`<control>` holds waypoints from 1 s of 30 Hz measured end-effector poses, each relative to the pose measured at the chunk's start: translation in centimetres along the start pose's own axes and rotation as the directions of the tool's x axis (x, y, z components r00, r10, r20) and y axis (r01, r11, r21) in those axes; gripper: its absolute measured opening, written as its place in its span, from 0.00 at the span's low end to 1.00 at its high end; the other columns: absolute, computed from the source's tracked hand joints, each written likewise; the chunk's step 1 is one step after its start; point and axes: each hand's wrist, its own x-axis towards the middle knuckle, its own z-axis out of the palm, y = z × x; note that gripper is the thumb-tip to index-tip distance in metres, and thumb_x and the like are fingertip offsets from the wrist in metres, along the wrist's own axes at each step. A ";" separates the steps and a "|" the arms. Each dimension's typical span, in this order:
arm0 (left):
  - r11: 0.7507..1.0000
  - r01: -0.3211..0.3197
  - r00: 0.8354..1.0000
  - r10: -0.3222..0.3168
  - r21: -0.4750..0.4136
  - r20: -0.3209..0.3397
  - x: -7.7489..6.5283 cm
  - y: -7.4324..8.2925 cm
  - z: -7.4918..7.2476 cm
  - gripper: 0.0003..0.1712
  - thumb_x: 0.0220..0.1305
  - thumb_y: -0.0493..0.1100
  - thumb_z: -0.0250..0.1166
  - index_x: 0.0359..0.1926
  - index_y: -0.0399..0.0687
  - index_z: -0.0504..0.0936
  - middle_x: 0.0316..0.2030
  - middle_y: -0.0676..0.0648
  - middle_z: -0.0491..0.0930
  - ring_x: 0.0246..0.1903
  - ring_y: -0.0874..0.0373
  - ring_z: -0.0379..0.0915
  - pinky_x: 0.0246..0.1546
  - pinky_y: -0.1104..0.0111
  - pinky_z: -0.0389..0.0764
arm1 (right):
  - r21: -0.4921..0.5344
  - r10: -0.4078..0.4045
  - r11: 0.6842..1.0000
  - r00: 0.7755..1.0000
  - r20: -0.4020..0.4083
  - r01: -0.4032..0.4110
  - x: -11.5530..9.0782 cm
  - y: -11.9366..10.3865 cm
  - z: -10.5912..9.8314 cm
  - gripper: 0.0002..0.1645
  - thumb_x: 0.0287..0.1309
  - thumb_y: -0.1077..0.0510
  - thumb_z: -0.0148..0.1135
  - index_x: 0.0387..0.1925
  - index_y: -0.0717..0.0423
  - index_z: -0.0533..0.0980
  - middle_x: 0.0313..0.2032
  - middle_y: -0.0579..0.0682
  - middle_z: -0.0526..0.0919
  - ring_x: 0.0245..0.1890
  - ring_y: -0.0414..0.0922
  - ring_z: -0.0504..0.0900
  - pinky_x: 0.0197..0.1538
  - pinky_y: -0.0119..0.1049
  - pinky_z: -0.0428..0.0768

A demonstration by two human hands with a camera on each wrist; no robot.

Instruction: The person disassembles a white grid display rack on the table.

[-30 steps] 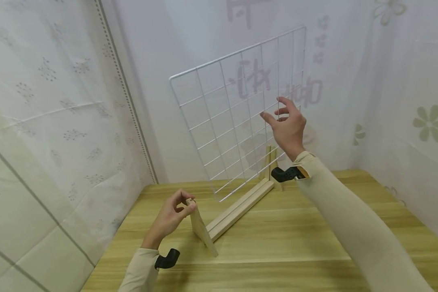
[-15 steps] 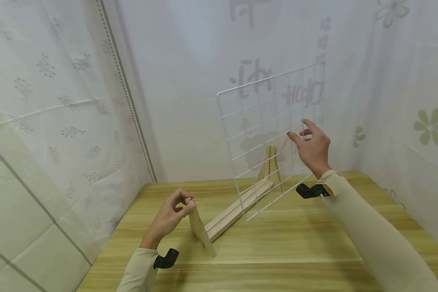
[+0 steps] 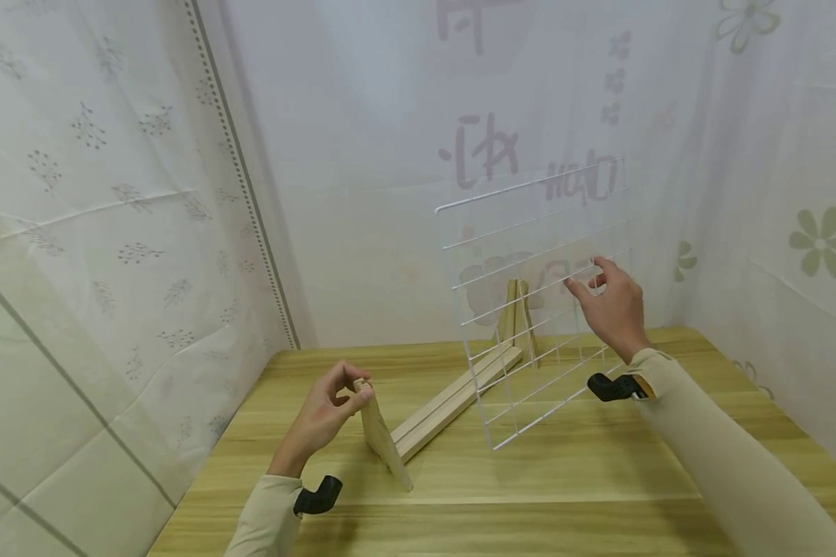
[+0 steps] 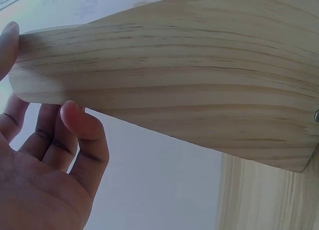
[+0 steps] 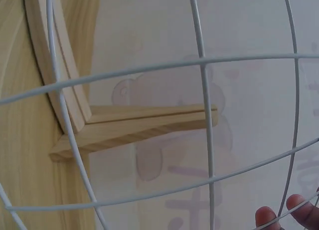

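Note:
A wooden stand has a grooved base bar (image 3: 440, 411) joining two tapered uprights. My left hand (image 3: 319, 422) pinches the top of the near upright (image 3: 385, 442). In the left wrist view, this pale, grained upright (image 4: 174, 75) has finger and thumb at its narrow end. My right hand (image 3: 615, 309) holds a white wire grid panel (image 5: 203, 61) by its wires, thumb and fingertips round them. The panel is tilted, overlapping the base bar and far upright (image 3: 521, 317) in the head view. Through its mesh, the right wrist view shows the far upright's slot.
The stand rests on a wood-grain table (image 3: 529, 507). A white printed curtain (image 3: 362, 232) hangs behind the table, with patterned sheets at left (image 3: 132, 309) and right (image 3: 759, 309). A black wrist mount (image 3: 318, 495) is on the left sleeve, another (image 3: 613, 387) on the right.
My right hand has lowered the grid panel and carried it rightward, bringing its bottom edge down close over the table in front of the base bar. My left hand keeps its place on the near upright.

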 end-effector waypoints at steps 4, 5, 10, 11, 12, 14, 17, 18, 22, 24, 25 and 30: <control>1.000 0.008 1.000 -0.008 0.000 0.001 0.0 -0.1 0.1 0.11 0.71 0.41 0.63 0.49 0.39 0.75 0.50 0.38 0.77 0.41 0.65 0.73 0.42 0.69 0.79 | -0.031 0.014 0.999 1.000 0.022 -0.014 -0.5 1.1 -0.3 0.40 0.68 0.41 0.58 0.69 0.65 0.66 0.45 0.68 0.80 0.44 0.63 0.77 0.50 0.59 0.73; 1.000 0.012 1.000 -0.012 -0.001 0.001 0.0 -0.2 0.1 0.11 0.71 0.41 0.63 0.49 0.40 0.75 0.49 0.38 0.77 0.41 0.64 0.73 0.43 0.69 0.79 | -0.039 0.013 0.999 1.000 0.025 -0.012 -0.6 1.3 -0.3 0.40 0.69 0.41 0.58 0.69 0.66 0.66 0.44 0.68 0.80 0.44 0.63 0.77 0.50 0.60 0.73; 1.000 0.016 1.000 -0.016 -0.006 0.004 0.0 -0.3 0.1 0.10 0.71 0.41 0.63 0.49 0.41 0.75 0.50 0.40 0.77 0.41 0.64 0.73 0.44 0.69 0.79 | -0.083 -0.019 0.996 0.999 0.029 0.021 -0.9 2.4 -0.7 0.40 0.67 0.42 0.59 0.65 0.70 0.69 0.38 0.67 0.82 0.37 0.62 0.79 0.47 0.60 0.75; 1.000 0.015 1.000 -0.015 -0.008 0.003 -0.1 -0.3 0.1 0.10 0.71 0.41 0.63 0.48 0.41 0.75 0.50 0.40 0.77 0.41 0.64 0.73 0.44 0.69 0.79 | -0.092 -0.027 0.995 0.999 0.031 0.030 -1.0 2.6 -0.8 0.39 0.67 0.42 0.59 0.64 0.71 0.70 0.36 0.67 0.82 0.36 0.61 0.80 0.45 0.60 0.75; 1.000 0.013 1.000 -0.013 -0.010 0.002 -0.1 -0.3 0.1 0.10 0.71 0.40 0.62 0.48 0.41 0.75 0.51 0.40 0.77 0.41 0.64 0.73 0.44 0.69 0.79 | -0.102 -0.032 0.994 0.999 0.033 0.035 -1.0 2.8 -0.9 0.39 0.66 0.42 0.60 0.63 0.71 0.70 0.35 0.67 0.82 0.34 0.60 0.80 0.44 0.59 0.75; 1.000 0.011 1.000 -0.011 -0.012 0.001 -0.1 -0.3 0.0 0.10 0.72 0.40 0.62 0.48 0.41 0.75 0.52 0.40 0.76 0.42 0.64 0.73 0.44 0.69 0.79 | -0.124 -0.037 0.991 0.998 0.044 0.042 -1.1 3.3 -1.1 0.39 0.66 0.42 0.59 0.62 0.72 0.70 0.34 0.66 0.82 0.33 0.59 0.80 0.42 0.58 0.76; 1.000 0.010 1.000 -0.010 -0.015 0.002 -0.1 -0.2 0.0 0.10 0.72 0.40 0.62 0.48 0.40 0.74 0.52 0.39 0.76 0.42 0.64 0.73 0.44 0.69 0.79 | -0.157 -0.037 0.987 0.997 0.061 0.046 -1.2 3.9 -1.4 0.39 0.66 0.42 0.59 0.61 0.74 0.70 0.33 0.65 0.81 0.32 0.58 0.79 0.41 0.57 0.75; 1.000 0.010 1.000 -0.010 -0.016 0.002 -0.1 -0.2 0.0 0.10 0.72 0.40 0.62 0.48 0.40 0.74 0.52 0.40 0.76 0.42 0.65 0.73 0.44 0.69 0.79 | -0.168 -0.039 0.985 0.997 0.068 0.050 -1.3 4.1 -1.5 0.40 0.66 0.42 0.59 0.61 0.75 0.71 0.33 0.65 0.81 0.32 0.58 0.79 0.41 0.57 0.76; 1.000 0.007 1.000 -0.007 -0.030 0.000 -0.1 -0.2 0.0 0.10 0.72 0.39 0.62 0.48 0.39 0.74 0.51 0.41 0.76 0.40 0.65 0.72 0.41 0.69 0.79 | -0.210 -0.046 0.975 0.993 0.108 0.068 -1.6 4.9 -1.9 0.41 0.66 0.43 0.60 0.60 0.78 0.70 0.30 0.65 0.81 0.29 0.56 0.79 0.41 0.58 0.77; 0.999 0.003 1.000 -0.003 -0.037 -0.001 -0.1 -0.2 0.0 0.10 0.72 0.39 0.62 0.48 0.37 0.74 0.50 0.41 0.76 0.38 0.65 0.72 0.38 0.69 0.79 | -0.231 -0.052 0.970 0.990 0.128 0.081 -1.9 5.2 -2.0 0.41 0.66 0.43 0.60 0.60 0.79 0.70 0.28 0.65 0.81 0.28 0.56 0.79 0.41 0.59 0.77; 0.999 0.000 1.000 0.000 -0.038 -0.001 -0.1 -0.2 0.0 0.10 0.72 0.38 0.62 0.48 0.37 0.74 0.49 0.41 0.76 0.38 0.65 0.72 0.37 0.68 0.80 | -0.241 -0.054 0.967 0.989 0.137 0.086 -2.0 5.4 -2.1 0.41 0.66 0.44 0.61 0.59 0.80 0.70 0.28 0.65 0.81 0.28 0.56 0.79 0.40 0.60 0.77; 0.999 -0.014 1.000 0.014 -0.048 0.001 -0.1 -0.2 0.1 0.09 0.72 0.37 0.61 0.48 0.38 0.74 0.49 0.41 0.76 0.35 0.64 0.72 0.34 0.68 0.79 | -0.275 -0.037 0.958 0.984 0.174 0.084 -2.6 6.6 -2.6 0.42 0.66 0.44 0.60 0.58 0.82 0.70 0.31 0.69 0.84 0.33 0.64 0.82 0.44 0.63 0.77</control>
